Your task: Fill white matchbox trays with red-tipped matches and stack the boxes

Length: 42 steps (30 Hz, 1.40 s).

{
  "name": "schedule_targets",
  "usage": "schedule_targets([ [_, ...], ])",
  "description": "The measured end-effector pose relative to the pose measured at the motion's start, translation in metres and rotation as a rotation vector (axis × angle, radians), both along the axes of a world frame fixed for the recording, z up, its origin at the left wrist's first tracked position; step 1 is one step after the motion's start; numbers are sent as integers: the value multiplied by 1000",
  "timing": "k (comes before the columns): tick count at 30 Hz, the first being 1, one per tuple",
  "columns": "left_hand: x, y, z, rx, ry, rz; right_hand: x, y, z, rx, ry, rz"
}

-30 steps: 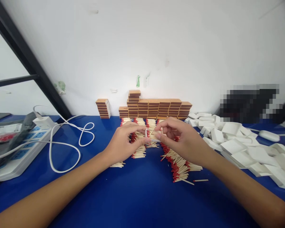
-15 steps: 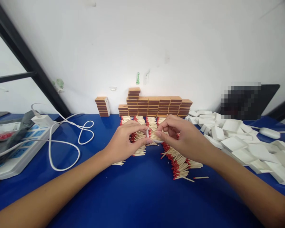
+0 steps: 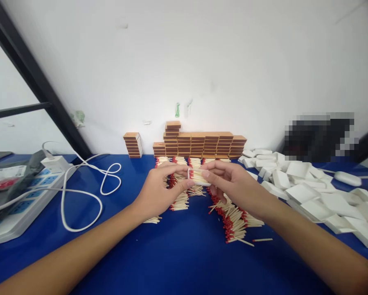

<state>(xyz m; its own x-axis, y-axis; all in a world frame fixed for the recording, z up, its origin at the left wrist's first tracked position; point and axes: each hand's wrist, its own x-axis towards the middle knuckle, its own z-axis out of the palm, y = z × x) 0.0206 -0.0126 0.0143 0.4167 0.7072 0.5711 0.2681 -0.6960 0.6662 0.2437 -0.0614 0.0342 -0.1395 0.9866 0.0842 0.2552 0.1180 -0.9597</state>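
Above the blue table (image 3: 159,258), your left hand (image 3: 159,184) and right hand (image 3: 237,182) pinch opposite ends of a small white tray (image 3: 203,183) holding red-tipped matches (image 3: 197,175). Matchbox stacks (image 3: 199,144) stand along the white wall (image 3: 184,53) beyond loose matches (image 3: 234,221). A power strip (image 3: 22,207) and cable (image 3: 73,230) lie left, heaped empty trays (image 3: 309,186) right.

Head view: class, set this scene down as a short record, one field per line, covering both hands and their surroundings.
Left hand: grips left end of small white tray
Right hand: fingers at that tray's right end
Tray contents: matches, red heads leftward
Around hands: loose matches in piles
Along wall: stacked matchboxes, one stack apart at left
Far right: heap of white trays
Far left: power strip, white cable
Surface: blue table
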Motion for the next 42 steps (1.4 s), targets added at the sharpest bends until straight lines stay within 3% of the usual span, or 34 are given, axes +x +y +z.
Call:
schedule_targets([
  [7, -2, 1, -1, 58, 56, -42, -6, 0, -3, -40, -8, -26],
  [17, -2, 0, 0, 104, 89, -78, -3, 2, -2, 49, -51, -27],
  [21, -5, 5, -1, 141, 56, -4, 4, 6, -5, 148, -129, -127],
  [24, -8, 12, -2, 161, 24, 90, 11, 9, -9, 303, -373, -210],
  [27, -10, 17, -4, 165, 22, 151, 15, 9, -15, 433, -650, -69],
  [30, -9, 18, -5, 165, 30, 156, 15, 8, -25, 520, -763, 63],
  [35, -8, 17, -5, 171, 26, 128, 10, 7, -38, 554, -807, 113],
  [42, -9, 16, -5, 178, 41, 131, 9, 11, -38, 531, -745, 166],
])
